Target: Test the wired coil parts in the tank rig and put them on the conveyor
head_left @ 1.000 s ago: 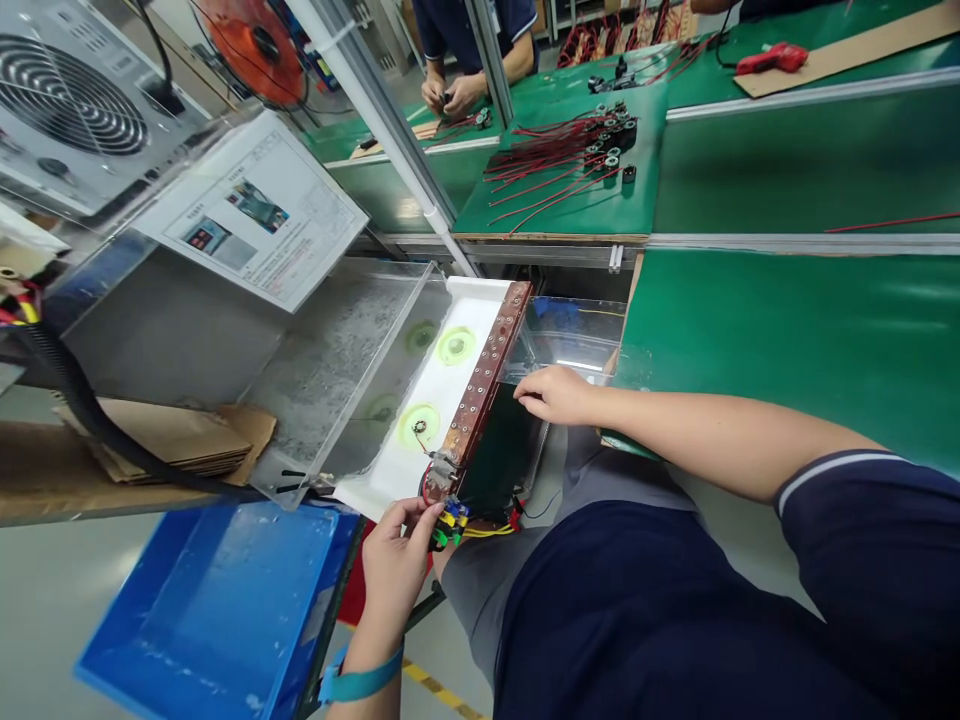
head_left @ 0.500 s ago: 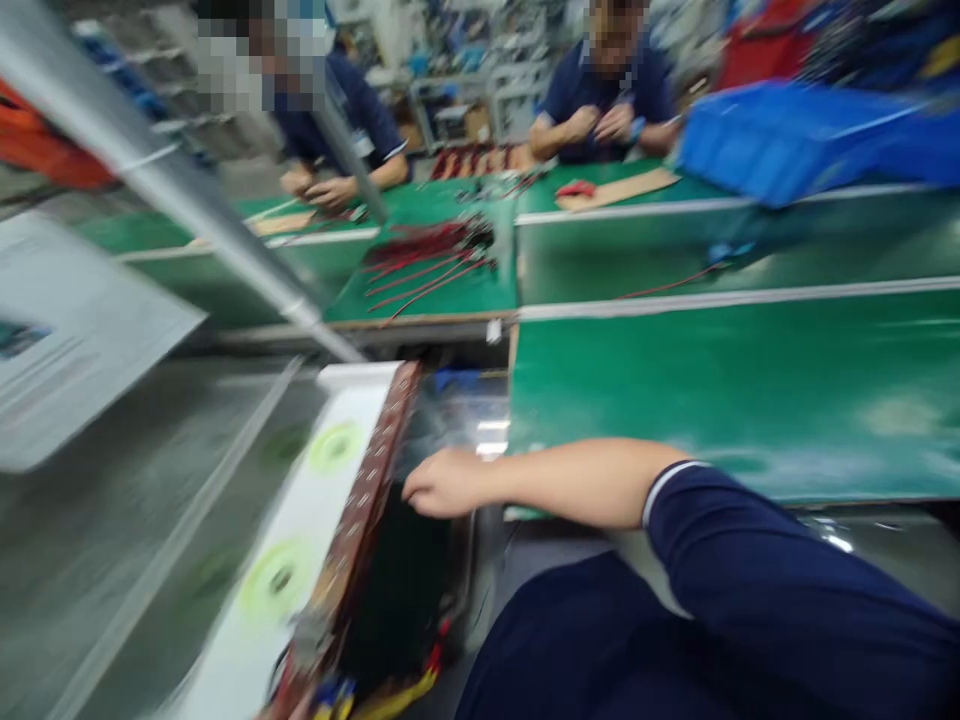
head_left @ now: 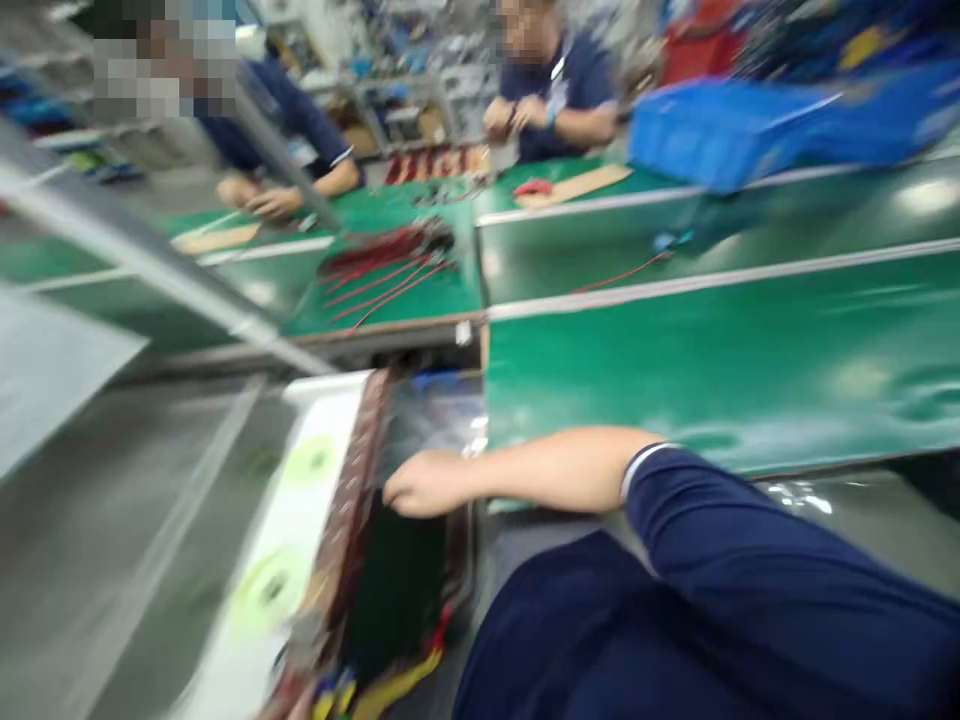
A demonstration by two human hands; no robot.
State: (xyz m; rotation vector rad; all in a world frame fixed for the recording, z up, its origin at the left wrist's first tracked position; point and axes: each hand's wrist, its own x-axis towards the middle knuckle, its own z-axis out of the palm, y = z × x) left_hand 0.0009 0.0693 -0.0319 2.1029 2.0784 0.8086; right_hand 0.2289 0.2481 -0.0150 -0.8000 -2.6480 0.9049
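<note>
My right hand (head_left: 426,485) reaches in from the right with its fingers curled together over a dark opening (head_left: 401,570). Whatever the fingers hold, if anything, is hidden. Just left of the fingertips runs a brown strip (head_left: 349,490) with a row of shiny spots. It lies along the edge of a long white panel (head_left: 300,520) bearing two yellow-green discs (head_left: 271,590). At the bottom edge, what appears to be my left hand (head_left: 296,703) is mostly cut off and blurred, close to the strip's near end. Blue-and-yellow handles (head_left: 334,695) lie beside it.
A green-topped bench (head_left: 675,370) stretches to the right. Red wires (head_left: 382,260) lie on the green surface ahead. Two co-workers sit across the bench, near a blue crate (head_left: 712,130). A slanted metal pole (head_left: 187,265) crosses the left side, near a white sheet (head_left: 60,370).
The view has swung to the right, so the bench and co-workers sit farther left in it. My right hand keeps its curled shape beside the strip.
</note>
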